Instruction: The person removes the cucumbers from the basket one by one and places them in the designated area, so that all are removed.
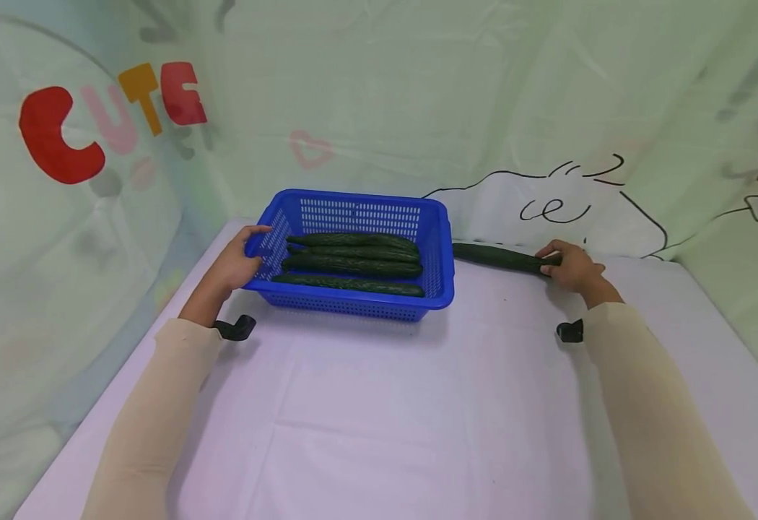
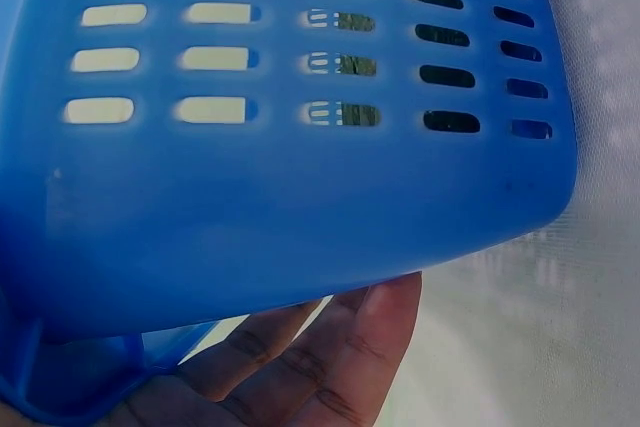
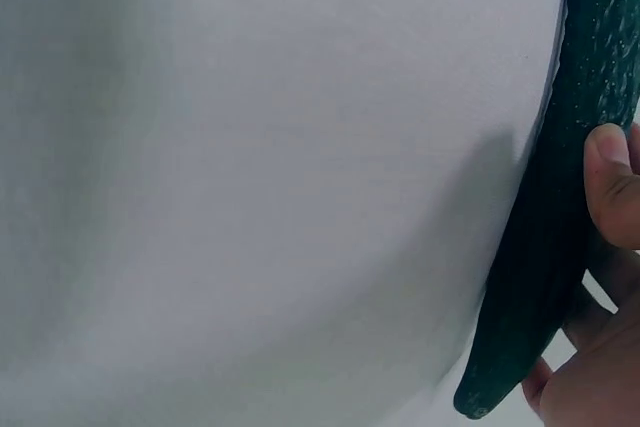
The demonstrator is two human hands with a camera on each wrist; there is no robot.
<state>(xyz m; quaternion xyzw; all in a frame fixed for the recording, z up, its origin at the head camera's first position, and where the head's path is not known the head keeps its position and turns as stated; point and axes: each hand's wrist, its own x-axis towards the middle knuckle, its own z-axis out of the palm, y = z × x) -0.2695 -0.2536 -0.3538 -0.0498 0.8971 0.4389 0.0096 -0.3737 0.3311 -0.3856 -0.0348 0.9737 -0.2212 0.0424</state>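
A blue plastic basket with slotted walls stands toward the back of the table, several dark green cucumbers lying lengthwise inside it. My left hand grips its left rim. Up close in the left wrist view, the fingers curl against the basket wall. To the right of the basket, one more cucumber lies on the table. Its right end is held by my right hand. In the right wrist view the thumb presses on that cucumber's bumpy skin, with other fingers around the far side.
A white cloth covers the table. Right behind the basket hangs a pale curtain printed with letters and line drawings, and it also closes off both sides. A black strap piece sticks out at the left wrist, another at the right.
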